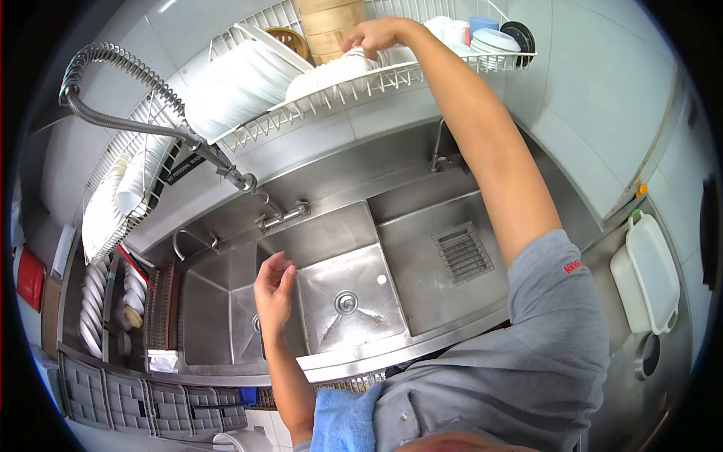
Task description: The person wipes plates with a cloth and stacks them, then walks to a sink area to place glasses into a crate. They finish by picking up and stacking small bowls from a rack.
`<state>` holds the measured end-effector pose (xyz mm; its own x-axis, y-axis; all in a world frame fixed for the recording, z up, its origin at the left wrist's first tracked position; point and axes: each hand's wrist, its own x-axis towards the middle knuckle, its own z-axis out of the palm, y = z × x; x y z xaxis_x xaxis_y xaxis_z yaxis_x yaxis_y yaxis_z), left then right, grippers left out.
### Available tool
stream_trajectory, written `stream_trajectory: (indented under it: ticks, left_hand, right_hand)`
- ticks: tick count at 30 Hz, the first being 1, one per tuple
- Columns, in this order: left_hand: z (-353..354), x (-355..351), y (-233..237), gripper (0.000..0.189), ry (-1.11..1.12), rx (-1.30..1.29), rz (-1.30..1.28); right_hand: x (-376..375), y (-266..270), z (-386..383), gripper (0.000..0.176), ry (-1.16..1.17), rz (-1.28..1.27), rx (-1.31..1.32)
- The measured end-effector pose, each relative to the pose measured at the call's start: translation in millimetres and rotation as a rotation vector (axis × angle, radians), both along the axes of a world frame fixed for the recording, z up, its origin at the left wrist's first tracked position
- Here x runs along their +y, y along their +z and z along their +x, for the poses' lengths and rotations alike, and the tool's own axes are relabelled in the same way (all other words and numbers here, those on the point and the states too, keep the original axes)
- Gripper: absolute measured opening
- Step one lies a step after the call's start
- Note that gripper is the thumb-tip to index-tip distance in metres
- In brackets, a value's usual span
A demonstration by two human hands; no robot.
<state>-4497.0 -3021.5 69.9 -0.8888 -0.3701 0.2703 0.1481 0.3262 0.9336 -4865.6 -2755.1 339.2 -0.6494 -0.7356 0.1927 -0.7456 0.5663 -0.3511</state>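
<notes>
My right hand [373, 35] reaches up to the white wire rack [331, 98] on the wall. Its fingers bend down over a row of white dishes [331, 74] and close on the edge of one white dish; their tips are partly hidden. A stack of bamboo steamers [331, 26] stands just behind that hand. My left hand [273, 290] hangs over the steel double sink [350, 264], near the divider between its basins. Its fingers are loosely bent with the thumb apart, and it holds nothing.
Large white plates [241, 87] lean at the rack's left. A coiled spray hose [124, 56] arches over the left side. Small dishes [495, 41] stack at the rack's right end. A floor-type drain grate [463, 254] lies right of the basins, and a white lidded tub [648, 271] stands farther right.
</notes>
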Motion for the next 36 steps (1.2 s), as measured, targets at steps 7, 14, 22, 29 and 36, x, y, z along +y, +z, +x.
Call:
stream_trajectory:
  ticks: [7, 14, 22, 29, 36]
  left_hand:
    - [-23, -9, -5, 0.034, -0.053, 0.02, -0.049]
    - [-38, -8, -9, 0.035, -0.112, -0.039, -0.084]
    - [-40, -10, -21, 0.036, -0.118, -0.019, -0.002]
    - [-40, -9, -20, 0.038, -0.146, -0.002, 0.038]
    - [-49, 6, -14, 0.04, -0.177, -0.021, 0.097]
  right_hand:
    - [2, -3, -3, 0.066, -0.043, 0.024, -0.148]
    - [-8, -8, -11, 0.058, -0.16, -0.048, -0.264]
    - [-16, -17, -14, 0.059, -0.165, 0.167, -0.108]
    - [-19, -32, -57, 0.055, -0.107, -0.006, -0.032]
    - [2, -34, -32, 0.05, -0.199, -0.248, 0.518]
